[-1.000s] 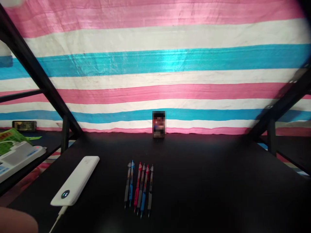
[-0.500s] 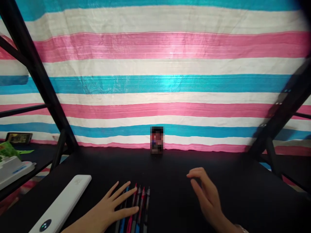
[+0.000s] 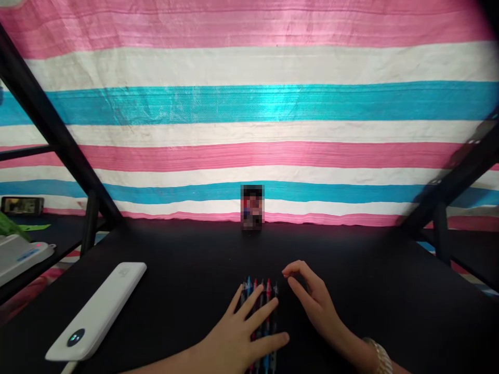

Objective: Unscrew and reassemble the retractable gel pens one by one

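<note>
Several pens [image 3: 262,291] in red, blue and grey lie side by side on the black table [image 3: 187,259]. My left hand [image 3: 244,337] rests flat on top of them, fingers spread, covering their lower halves. My right hand [image 3: 312,301] hovers just to the right of the pens, fingers loosely curled and apart, holding nothing. A bracelet shows on my right wrist [image 3: 380,356].
A white power bank [image 3: 99,314] with a lit indicator lies at the left of the table. A small blurred card [image 3: 252,206] stands at the table's far edge against a striped pink, white and blue tarp [image 3: 249,104]. Black frame bars [image 3: 58,135] slant at both sides. White items [image 3: 19,254] sit on a left shelf.
Both hands came into view from below. My left hand now lies on the pens. The pens and both hands sit further right in the picture than half a second ago.
</note>
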The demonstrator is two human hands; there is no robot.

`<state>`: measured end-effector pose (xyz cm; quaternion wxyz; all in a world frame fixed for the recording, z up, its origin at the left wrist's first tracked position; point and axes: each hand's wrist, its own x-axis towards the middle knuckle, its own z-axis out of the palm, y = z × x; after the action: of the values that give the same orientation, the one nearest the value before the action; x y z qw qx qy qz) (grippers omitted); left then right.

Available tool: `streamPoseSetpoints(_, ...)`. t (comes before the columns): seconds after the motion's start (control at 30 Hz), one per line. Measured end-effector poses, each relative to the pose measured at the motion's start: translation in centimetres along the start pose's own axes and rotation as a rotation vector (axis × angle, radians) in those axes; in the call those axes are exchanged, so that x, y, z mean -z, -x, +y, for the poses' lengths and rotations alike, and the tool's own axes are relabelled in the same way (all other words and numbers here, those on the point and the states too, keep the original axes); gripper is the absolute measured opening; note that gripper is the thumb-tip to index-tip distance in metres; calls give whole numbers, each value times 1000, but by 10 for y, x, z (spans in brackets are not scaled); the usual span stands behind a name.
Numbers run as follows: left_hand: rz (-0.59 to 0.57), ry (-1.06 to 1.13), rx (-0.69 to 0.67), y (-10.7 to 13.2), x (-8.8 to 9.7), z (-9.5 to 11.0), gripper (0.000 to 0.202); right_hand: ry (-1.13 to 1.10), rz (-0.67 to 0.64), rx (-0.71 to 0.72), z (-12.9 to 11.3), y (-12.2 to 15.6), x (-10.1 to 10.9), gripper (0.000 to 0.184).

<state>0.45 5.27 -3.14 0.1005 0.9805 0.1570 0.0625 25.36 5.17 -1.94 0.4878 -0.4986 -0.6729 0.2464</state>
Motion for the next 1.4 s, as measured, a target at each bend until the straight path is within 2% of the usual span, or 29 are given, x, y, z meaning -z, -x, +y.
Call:
streamPoseSetpoints(0.17,-54,88,102,-31,18,12,81,29,-50,-82,-5,-1,1,15)
streamPoseSetpoints(0.3,-20,141,129,-36,23,15,83,51,-89,-117,-19,-3,-1,17)
streamPoseSetpoints(0.37,19,182,113,-31,23,11,86,68,-112,-113,-25,-3,-4,17)
streamPoseSetpoints(0.43,80,217,103,-24,23,6,80,115,-145,-87,-29,-2,-5,18)
streamPoseSetpoints(0.6,276,259,130,-6,31,-12,44,291,-210,-66,-23,1,-1,15)
streamPoseSetpoints(0.67,324,281,139,-4,32,-17,36,350,-239,-79,-18,2,2,14)
streamPoseSetpoints(0.77,394,245,106,-4,25,-23,33,419,-296,-56,-9,5,4,13)
streamPoseSetpoints(0.9,505,76,4,-4,8,-26,30,414,-339,25,-4,7,-1,17)
streamPoseSetpoints(1.0,447,10,-27,-2,7,-26,26,388,-338,63,-6,8,-4,20)
streamPoseSetpoints(1.2,309,-83,-30,-3,28,-24,20,378,-349,60,-11,8,-5,19)
streamPoseSetpoints(1.4,281,-194,-59,0,29,-29,17,291,-227,38,-20,5,0,18)
